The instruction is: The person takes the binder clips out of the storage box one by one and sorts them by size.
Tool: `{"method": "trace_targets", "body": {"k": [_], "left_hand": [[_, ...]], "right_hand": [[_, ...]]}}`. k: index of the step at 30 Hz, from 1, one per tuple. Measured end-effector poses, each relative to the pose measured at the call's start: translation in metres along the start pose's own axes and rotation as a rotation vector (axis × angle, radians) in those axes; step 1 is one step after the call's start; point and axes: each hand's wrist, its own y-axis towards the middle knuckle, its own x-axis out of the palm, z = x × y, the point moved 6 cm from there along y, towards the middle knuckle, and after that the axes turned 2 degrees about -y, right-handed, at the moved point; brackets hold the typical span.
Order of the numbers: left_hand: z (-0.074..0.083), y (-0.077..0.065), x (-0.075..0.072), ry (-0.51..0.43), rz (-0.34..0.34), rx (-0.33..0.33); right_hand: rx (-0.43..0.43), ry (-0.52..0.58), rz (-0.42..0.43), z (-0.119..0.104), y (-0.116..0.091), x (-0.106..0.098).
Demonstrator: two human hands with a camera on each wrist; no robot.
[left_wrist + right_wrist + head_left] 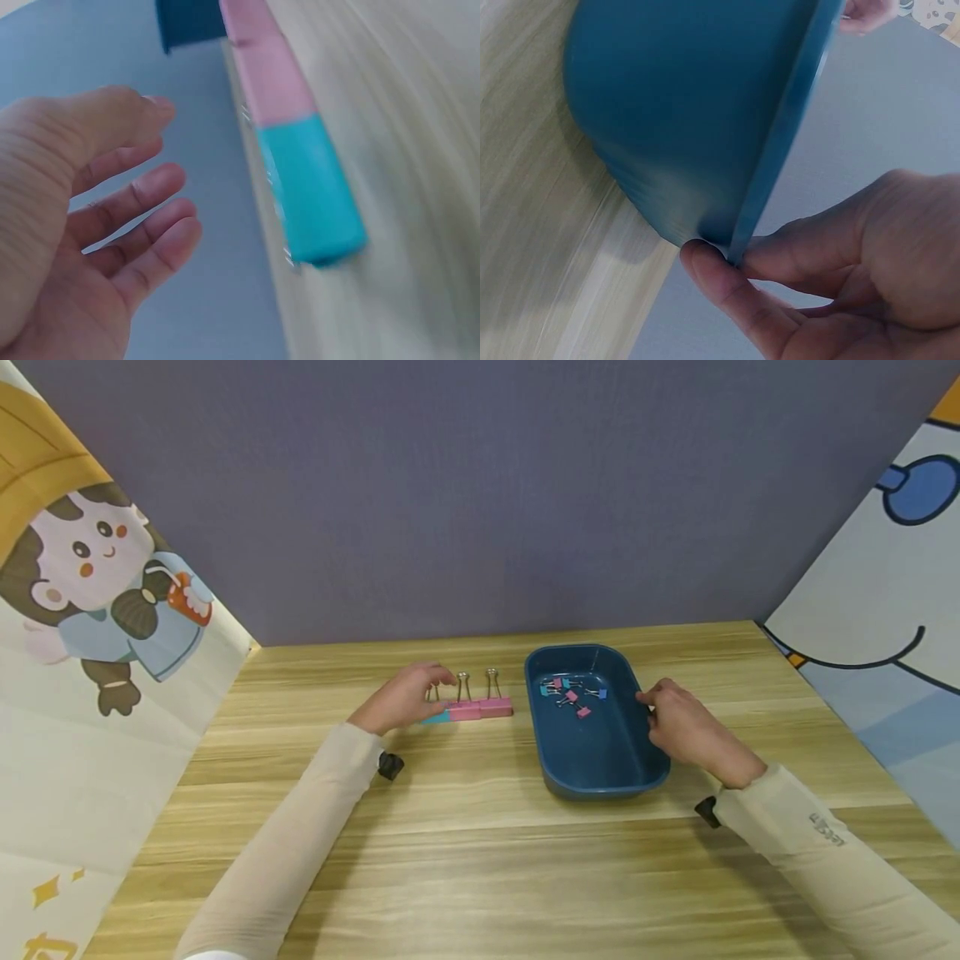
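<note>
Wooden desk (465,860) meets grey wall (480,502) at far edge. Deep blue bin (600,752) sits right of desk's middle, nearer far edge. Right hand (678,722) pinches bin's right rim, probably steadying it. Left hand (405,697), fingers loosely curved, holds nothing beside row's left end; contact with handle unclear. Row, teal clip (311,191) then pink clips (495,707), lies left of bin, silver handles (492,672) raised, perhaps for easy grasping. Small clips (583,712) lie scattered toward bin's far-left corner, walls presumably containing them.
</note>
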Motion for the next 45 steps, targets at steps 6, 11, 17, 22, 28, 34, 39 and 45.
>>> {"method": "trace_targets", "body": {"k": [6,11,17,22,28,34,39,45], "left_hand": [[0.036,0.013,-0.002,0.053,0.052,0.124],[0.062,0.026,0.0,0.072,0.062,0.189],[0.085,0.04,0.003,0.054,0.059,0.228],[0.103,0.054,0.011,0.02,0.018,0.219],[0.127,0.074,0.028,0.022,-0.033,0.231],[0.138,0.084,0.04,0.018,-0.047,0.237],[0.141,0.09,0.049,0.027,-0.074,0.215],[0.14,0.099,0.063,0.067,-0.106,0.157]], "right_hand": [[0.0,-0.007,0.004,0.002,0.0,0.001],[-0.001,-0.007,0.003,0.002,0.0,0.001],[0.019,0.001,-0.025,0.003,0.001,0.002],[0.023,0.0,-0.037,0.004,0.001,0.002],[0.029,-0.004,-0.031,0.005,0.0,0.002],[0.034,-0.007,-0.029,0.007,0.0,0.001],[0.023,-0.013,-0.018,0.003,0.001,-0.002],[0.02,-0.017,-0.022,0.001,0.002,-0.001]]}}
